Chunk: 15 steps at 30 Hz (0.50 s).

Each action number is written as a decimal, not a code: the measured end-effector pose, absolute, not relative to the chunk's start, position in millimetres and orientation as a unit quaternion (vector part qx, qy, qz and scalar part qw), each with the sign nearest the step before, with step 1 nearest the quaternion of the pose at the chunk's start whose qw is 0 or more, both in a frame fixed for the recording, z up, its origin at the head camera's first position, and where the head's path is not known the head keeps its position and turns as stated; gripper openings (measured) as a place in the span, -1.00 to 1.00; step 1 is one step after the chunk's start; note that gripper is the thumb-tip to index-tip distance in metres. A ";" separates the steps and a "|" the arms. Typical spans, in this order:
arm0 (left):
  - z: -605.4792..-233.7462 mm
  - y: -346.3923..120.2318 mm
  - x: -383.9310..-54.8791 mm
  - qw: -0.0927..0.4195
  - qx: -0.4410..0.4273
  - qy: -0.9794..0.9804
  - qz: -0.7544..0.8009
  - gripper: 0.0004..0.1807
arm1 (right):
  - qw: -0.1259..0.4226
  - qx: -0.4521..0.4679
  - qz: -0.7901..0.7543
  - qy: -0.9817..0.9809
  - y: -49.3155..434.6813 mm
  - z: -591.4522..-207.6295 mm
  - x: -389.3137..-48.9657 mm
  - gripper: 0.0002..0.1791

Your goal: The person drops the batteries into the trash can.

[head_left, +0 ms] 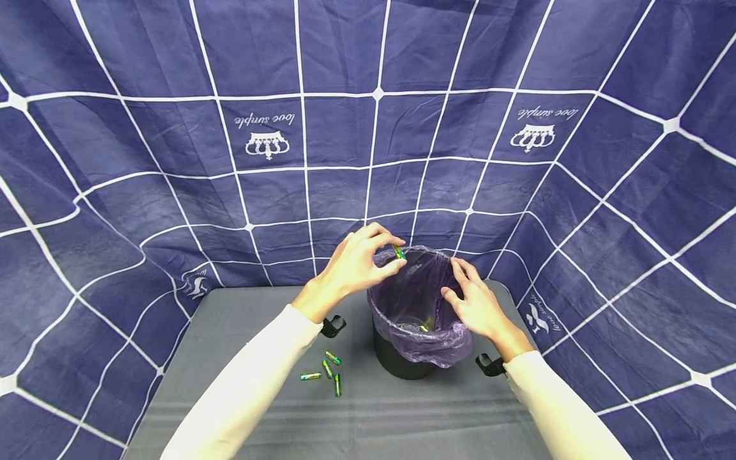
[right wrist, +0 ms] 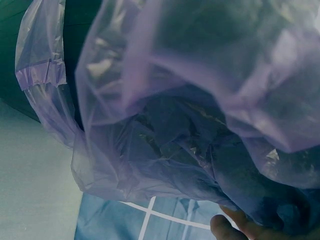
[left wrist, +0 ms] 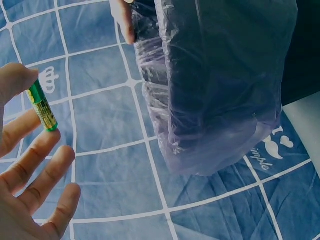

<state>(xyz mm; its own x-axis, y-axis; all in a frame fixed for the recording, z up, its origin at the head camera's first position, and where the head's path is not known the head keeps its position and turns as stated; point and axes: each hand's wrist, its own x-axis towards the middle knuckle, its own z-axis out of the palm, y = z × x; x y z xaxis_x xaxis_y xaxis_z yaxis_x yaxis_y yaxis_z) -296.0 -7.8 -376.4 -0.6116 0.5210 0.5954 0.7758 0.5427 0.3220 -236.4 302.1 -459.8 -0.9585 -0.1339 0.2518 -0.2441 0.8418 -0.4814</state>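
Note:
My left hand [head_left: 362, 259] pinches a small green battery [left wrist: 44, 107] between thumb and fingers, above the left rim of a black bin [head_left: 397, 358]. The other fingers are spread in the left wrist view. A thin purple plastic bag [head_left: 425, 345] lines the bin and folds down over its outside. Fingers of my right hand [head_left: 477, 303] rest at the bin's right rim, the thumb over the opening. Only part of that hand shows in the right wrist view, below the bag. Something small and yellow-green [head_left: 424, 328] lies inside the bag.
Several green batteries [head_left: 327, 368] lie on the grey tabletop [head_left: 230, 358] left of the bin, near my left forearm. Blue cloth with white lines [head_left: 339, 140] hangs behind the table and at both sides. Black straps [head_left: 490, 365] stick out near both wrists.

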 end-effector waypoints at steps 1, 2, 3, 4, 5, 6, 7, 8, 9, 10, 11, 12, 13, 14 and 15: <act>-376.1 -6.9 -295.6 0.218 -0.381 -0.851 -0.288 -0.62 | 0.105 0.099 0.263 -0.954 302.0 -459.7 -236.5 -0.14; -375.9 -6.2 -295.4 0.214 -0.382 -0.852 -0.287 -0.62 | 0.105 0.100 0.263 -0.954 301.9 -459.7 -236.6 -0.15; -375.8 -5.6 -295.4 0.212 -0.382 -0.853 -0.285 -0.61 | 0.105 0.099 0.262 -0.954 301.9 -459.6 -236.6 -0.15; -375.3 -5.3 -295.0 0.210 -0.382 -0.854 -0.284 -0.61 | 0.105 0.099 0.262 -0.954 301.9 -459.5 -236.6 -0.15; -375.2 -4.9 -294.9 0.208 -0.382 -0.855 -0.282 -0.60 | 0.105 0.099 0.262 -0.954 301.8 -459.4 -236.7 -0.15; -374.9 -4.8 -294.5 0.207 -0.383 -0.856 -0.279 -0.58 | 0.105 0.099 0.262 -0.954 301.8 -459.3 -236.7 -0.15; -374.9 -5.0 -294.1 0.206 -0.385 -0.857 -0.275 -0.56 | 0.105 0.099 0.262 -0.954 301.8 -459.3 -236.8 -0.15; -375.3 -5.4 -293.8 0.205 -0.385 -0.858 -0.271 -0.54 | 0.105 0.099 0.263 -0.954 301.7 -459.3 -236.7 -0.15; -376.0 -6.0 -293.5 0.205 -0.385 -0.859 -0.267 -0.52 | 0.106 0.098 0.263 -0.954 301.7 -459.3 -236.7 -0.15; -376.8 -6.8 -293.0 0.203 -0.386 -0.860 -0.264 -0.50 | 0.106 0.098 0.263 -0.954 301.8 -459.4 -236.6 -0.15; -378.4 -7.7 -292.9 0.202 -0.386 -0.861 -0.261 -0.48 | 0.106 0.098 0.264 -0.954 301.8 -459.5 -236.5 -0.14; -380.0 -9.0 -292.5 0.200 -0.386 -0.863 -0.258 -0.47 | 0.106 0.098 0.264 -0.954 301.8 -459.6 -236.4 -0.14; -382.0 -10.5 -292.4 0.197 -0.385 -0.865 -0.256 -0.47 | 0.106 0.098 0.264 -0.954 301.8 -459.7 -236.4 -0.14; -383.9 -12.1 -292.2 0.194 -0.382 -0.867 -0.256 -0.47 | 0.106 0.098 0.265 -0.953 301.8 -459.7 -236.3 -0.14; -385.6 -13.6 -292.1 0.191 -0.381 -0.868 -0.255 -0.47 | 0.106 0.098 0.265 -0.953 301.8 -459.7 -236.2 -0.14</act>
<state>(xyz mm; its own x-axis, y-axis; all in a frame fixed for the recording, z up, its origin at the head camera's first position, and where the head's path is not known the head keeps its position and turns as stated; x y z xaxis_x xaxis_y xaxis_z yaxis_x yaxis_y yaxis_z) -292.1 -13.6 -385.6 -0.6373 0.5631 0.5261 0.7583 0.5798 0.2980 -236.2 301.8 -459.7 -0.9585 -0.1311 0.2533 -0.2431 0.8398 -0.4853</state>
